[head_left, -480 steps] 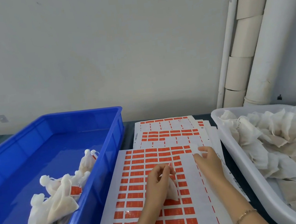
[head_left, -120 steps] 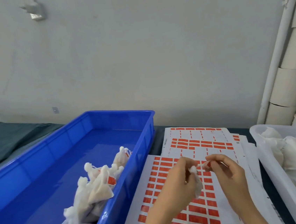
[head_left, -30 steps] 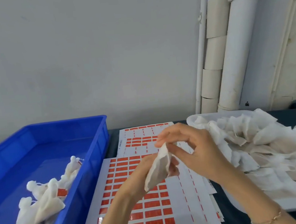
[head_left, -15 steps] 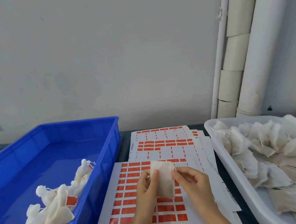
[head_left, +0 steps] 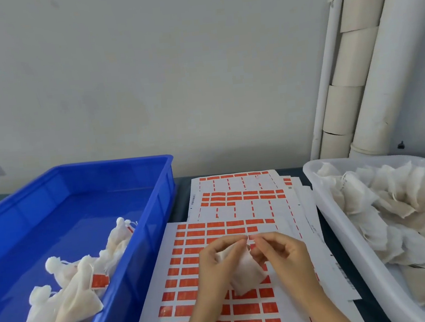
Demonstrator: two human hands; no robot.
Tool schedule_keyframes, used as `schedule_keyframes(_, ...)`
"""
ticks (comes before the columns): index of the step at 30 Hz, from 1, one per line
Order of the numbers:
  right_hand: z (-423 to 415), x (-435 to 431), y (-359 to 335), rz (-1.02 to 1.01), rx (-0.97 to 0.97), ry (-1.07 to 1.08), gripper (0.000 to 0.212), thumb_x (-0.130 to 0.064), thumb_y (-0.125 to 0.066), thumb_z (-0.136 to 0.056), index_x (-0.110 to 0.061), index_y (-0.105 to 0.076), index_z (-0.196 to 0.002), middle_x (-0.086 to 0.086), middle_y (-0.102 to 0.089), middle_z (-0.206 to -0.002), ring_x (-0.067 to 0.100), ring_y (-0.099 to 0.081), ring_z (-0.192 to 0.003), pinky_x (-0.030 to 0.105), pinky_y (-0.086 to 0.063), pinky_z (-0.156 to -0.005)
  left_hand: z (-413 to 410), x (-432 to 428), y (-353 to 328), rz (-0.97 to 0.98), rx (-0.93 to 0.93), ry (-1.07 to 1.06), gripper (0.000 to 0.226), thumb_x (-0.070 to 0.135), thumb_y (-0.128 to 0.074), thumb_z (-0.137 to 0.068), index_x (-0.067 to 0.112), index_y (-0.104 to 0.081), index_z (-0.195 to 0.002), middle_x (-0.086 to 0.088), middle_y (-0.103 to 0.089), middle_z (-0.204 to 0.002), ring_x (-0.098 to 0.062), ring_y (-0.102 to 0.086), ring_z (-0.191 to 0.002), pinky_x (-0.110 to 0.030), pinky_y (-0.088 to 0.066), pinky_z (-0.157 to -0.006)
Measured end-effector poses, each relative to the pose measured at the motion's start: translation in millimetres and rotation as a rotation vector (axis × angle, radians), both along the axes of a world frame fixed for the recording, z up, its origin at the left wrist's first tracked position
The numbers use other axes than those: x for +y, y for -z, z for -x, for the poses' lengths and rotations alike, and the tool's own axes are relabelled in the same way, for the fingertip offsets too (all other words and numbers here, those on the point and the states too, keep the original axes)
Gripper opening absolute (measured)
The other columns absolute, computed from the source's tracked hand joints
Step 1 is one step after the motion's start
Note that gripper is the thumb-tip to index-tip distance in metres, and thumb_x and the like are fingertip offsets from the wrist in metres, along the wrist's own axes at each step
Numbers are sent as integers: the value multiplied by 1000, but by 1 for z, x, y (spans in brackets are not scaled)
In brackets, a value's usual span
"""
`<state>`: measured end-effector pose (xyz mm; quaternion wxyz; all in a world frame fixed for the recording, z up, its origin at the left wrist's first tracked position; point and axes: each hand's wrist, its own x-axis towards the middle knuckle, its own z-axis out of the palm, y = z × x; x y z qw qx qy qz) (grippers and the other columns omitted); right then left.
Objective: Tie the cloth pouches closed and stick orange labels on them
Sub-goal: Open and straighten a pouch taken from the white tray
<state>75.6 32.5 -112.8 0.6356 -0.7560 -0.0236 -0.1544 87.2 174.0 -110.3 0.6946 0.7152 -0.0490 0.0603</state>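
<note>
Plain grey wall (head_left: 170, 73) at the back, pale pipes (head_left: 379, 64) in the right corner, dark table (head_left: 181, 190) underneath everything. My hands are low in the middle, over the nearest label sheet (head_left: 181, 274) (bare gaps in its upper rows). My left hand (head_left: 216, 268) has its fingers curled round the white cloth pouch (head_left: 246, 272), holding it just above the sheet, and my right hand (head_left: 282, 258) is pinching at the pouch's top edge right beside my left fingertips. The blue bin (head_left: 147, 246) on my left holds tied pouches (head_left: 71, 301), one showing an orange label (head_left: 99, 280). The white tub (head_left: 345, 238) on my right is piled with loose pouches (head_left: 394, 207).
</note>
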Motion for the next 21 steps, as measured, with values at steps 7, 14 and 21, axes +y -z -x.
schedule_keyframes(7,1,-1,2,290,-242,185,14,-16,-68,-84,-28,-65,-90,-17,-67,-76,4,-66,-68,7,-51,-68,3,-7,0,-166,108,206,13,38,-66,-86,34,-73,-75,13,-71,-83,4,-61,-86,-13,-36,-73)
schedule_keyframes(14,0,-8,0,210,-304,314,11,-30,-59,-83,-24,-65,-90,-16,-66,-73,4,-66,-67,8,-51,-66,8,-5,-11,97,36,306,13,27,-60,-76,23,-69,-68,-5,-71,-86,-15,-66,-94,-29,-40,-92)
schedule_keyframes(21,-3,-13,0,201,-324,428,9,-28,-58,-85,-24,-63,-90,-22,-63,-75,2,-65,-70,6,-47,-63,9,-4,-12,81,70,353,19,32,-58,-79,14,-63,-75,-6,-70,-77,-20,-67,-81,-37,-51,-86)
